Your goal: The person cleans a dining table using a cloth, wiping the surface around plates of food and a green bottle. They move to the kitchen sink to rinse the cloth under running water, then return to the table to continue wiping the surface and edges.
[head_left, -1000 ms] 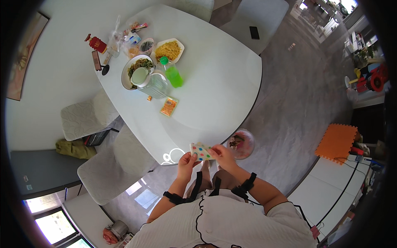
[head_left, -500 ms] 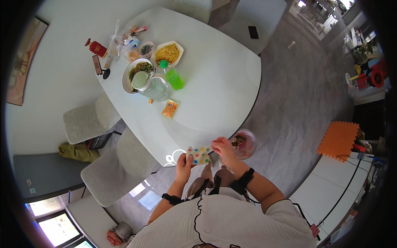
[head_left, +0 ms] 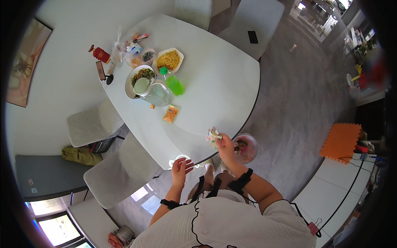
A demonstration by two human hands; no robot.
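Note:
Pinched in the fingers of my right hand is a crumpled white piece with coloured polka dots; whether it is cloth, paper or a soft packet, I cannot tell. It is held up over the table's near edge. My left hand is open beside that edge, fingers apart and nothing in it. Farther in on the white table lies a small orange packet. Behind it are a lidded clear jug and a green drink bottle.
A bowl of food and a plate of yellow shreds are at the far left of the table. On the floor by my right hand is a round clear bin. Grey chairs line the left side; one far chair holds a phone.
The polka-dotted piece was flat between both hands and is now crumpled in my right hand alone. My left hand has let go, and its fingers have spread.

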